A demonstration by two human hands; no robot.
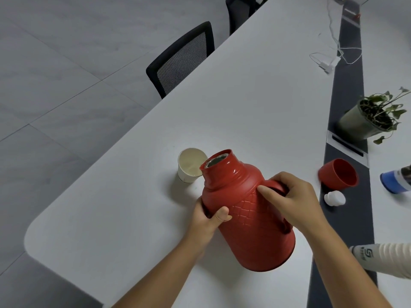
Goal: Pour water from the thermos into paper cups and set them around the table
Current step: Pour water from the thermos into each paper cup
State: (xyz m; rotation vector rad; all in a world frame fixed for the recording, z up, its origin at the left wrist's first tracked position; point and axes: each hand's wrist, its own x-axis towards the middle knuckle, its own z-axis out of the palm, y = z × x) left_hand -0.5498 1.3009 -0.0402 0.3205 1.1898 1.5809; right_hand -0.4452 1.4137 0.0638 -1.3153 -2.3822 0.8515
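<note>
With the right hand [287, 196] gripping the handle and the left hand [211, 215] clasping its body, the red thermos [246, 210] tilts over 1 paper cup [191, 165] on the bench [255, 96]; pouring seems underway, needing a steady tilt next.

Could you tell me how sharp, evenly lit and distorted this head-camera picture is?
Head view: soft, even light, with only a faint shadow beside the white paper cup; mild sheen on the red plastic thermos neck, no harsh glare; the long white table edge bows from wide-angle distortion; the blue-capped bottle and potted green plant near the right border look smeared, while both hands stay fairly crisp.
</note>
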